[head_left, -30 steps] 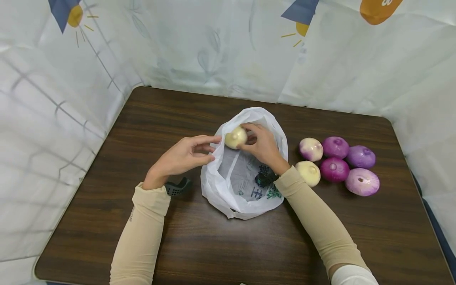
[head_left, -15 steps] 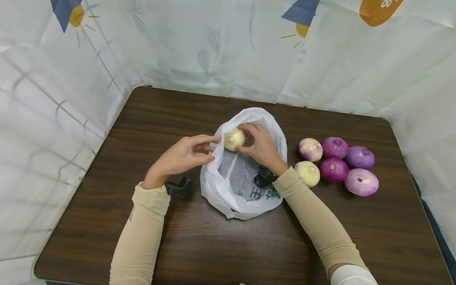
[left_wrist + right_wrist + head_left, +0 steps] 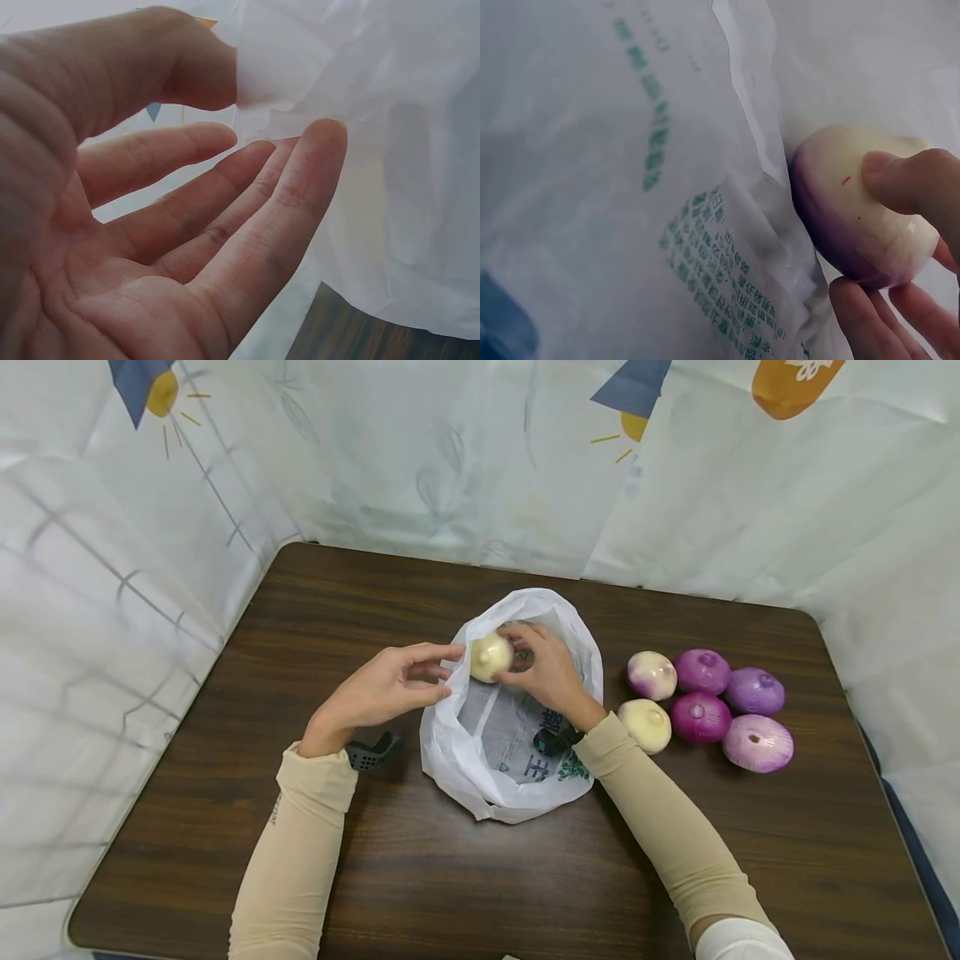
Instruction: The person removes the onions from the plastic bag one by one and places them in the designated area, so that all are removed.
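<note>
My right hand (image 3: pixel 546 664) holds a peeled onion (image 3: pixel 491 657) inside the mouth of a white plastic bag (image 3: pixel 457 768). In the right wrist view, the thumb presses the onion (image 3: pixel 855 202) from above, with fingers beneath; it is pale with a purple side and lies against the bag's wall. My left hand (image 3: pixel 393 687) is at the bag's left side, fingers fairly straight and thumb apart from the index finger. In the left wrist view, bag plastic (image 3: pixel 360 187) covers the thumb tip and the index fingertip touches it.
To the bag's right sit several onions: a white-and-purple one (image 3: pixel 652 676), a pale one (image 3: pixel 646 725), purple ones (image 3: pixel 702 672) and a pinkish one (image 3: pixel 758 743). The dark wooden table (image 3: pixel 465 893) is bordered at the back by a printed white curtain (image 3: pixel 450 468).
My right hand has shifted slightly left and down within the bag with the onion, which now sits nearer the left wall. The left hand stays nearly still.
</note>
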Tool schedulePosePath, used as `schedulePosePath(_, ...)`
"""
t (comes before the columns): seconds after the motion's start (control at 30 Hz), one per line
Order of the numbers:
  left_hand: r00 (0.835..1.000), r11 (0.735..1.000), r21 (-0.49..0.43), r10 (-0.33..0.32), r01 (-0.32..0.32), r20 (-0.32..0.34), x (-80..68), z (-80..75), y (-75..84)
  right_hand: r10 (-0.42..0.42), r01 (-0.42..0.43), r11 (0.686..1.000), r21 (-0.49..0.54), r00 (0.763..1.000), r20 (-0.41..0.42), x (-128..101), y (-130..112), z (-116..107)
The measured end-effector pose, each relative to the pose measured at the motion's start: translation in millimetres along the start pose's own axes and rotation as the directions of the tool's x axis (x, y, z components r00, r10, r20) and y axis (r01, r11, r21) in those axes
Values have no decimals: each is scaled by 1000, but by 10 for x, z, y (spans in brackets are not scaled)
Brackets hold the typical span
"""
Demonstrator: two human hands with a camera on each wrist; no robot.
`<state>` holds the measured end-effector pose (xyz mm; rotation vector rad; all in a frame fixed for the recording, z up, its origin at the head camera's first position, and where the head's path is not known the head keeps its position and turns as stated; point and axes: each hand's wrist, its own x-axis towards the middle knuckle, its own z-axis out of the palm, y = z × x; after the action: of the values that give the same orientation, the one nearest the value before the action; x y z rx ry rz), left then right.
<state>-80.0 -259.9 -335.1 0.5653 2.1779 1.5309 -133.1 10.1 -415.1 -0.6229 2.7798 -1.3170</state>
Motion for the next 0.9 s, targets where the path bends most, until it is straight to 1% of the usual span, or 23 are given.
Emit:
schedulePosePath(0.3,1000,1000,-14,-4,4,-3,-19,-3,10,-32,32,999,-9,999,18,-11,1,-17)
schedulePosePath(0.6,1000,1000,14,2,-2,-11,-15,-6,15,-31,31,999,44,999,7,-44,-8,-67)
schedulePosePath(0.8,1000,1000,20,6,-6,-7,-20,-4,6,-26,24,996,81,999,21,-73,-28,-114)
schedulePosePath(0.9,1000,1000,22,8,-8,-6,-21,-5,5,-14,12,997,77,1000,23,-97,-42,-144)
